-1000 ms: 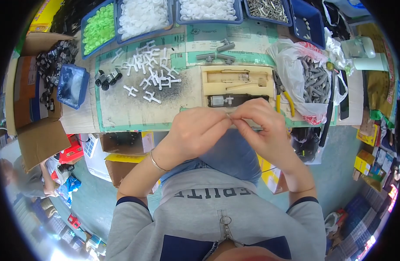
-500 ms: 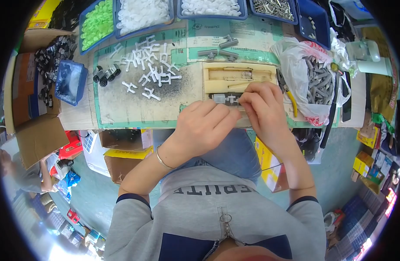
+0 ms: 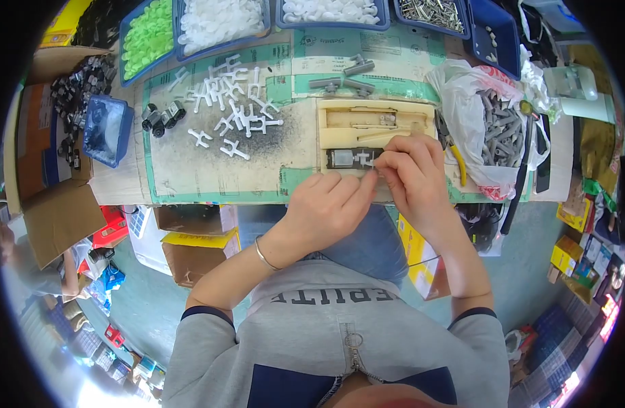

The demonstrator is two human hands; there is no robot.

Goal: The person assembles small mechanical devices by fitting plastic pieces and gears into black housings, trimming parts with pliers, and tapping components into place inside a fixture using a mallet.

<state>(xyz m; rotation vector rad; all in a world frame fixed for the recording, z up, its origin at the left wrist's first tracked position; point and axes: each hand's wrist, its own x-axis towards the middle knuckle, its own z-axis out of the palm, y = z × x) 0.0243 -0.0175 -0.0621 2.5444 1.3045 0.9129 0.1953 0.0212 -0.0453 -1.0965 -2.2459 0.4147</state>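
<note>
A small black housing [image 3: 343, 158] lies in the lower part of a cream-coloured fixture block [image 3: 333, 139]. It has a grey rectangular block in its left half and a white cross-shaped piece [image 3: 364, 158] toward its right end. My right hand [image 3: 415, 173] is closed in a pinch at the housing's right end. Just below, my left hand [image 3: 329, 207] is closed too, its index fingertip close to the right hand's fingertips. Whatever the fingertips hold is too small or hidden to name.
White cross-shaped pieces [image 3: 231, 102] lie in a pile at left, beside several black parts [image 3: 163, 119]. Blue bins [image 3: 333, 26] line the back. Yellow-handled pliers [image 3: 458, 163] and a plastic bag [image 3: 455, 85] of grey parts are at right. Three grey pieces [image 3: 358, 86] lie behind the fixture.
My left hand has moved slightly down and right, so more of the black housing shows. My right hand stays at the housing's right end, its fingers still pinched.
</note>
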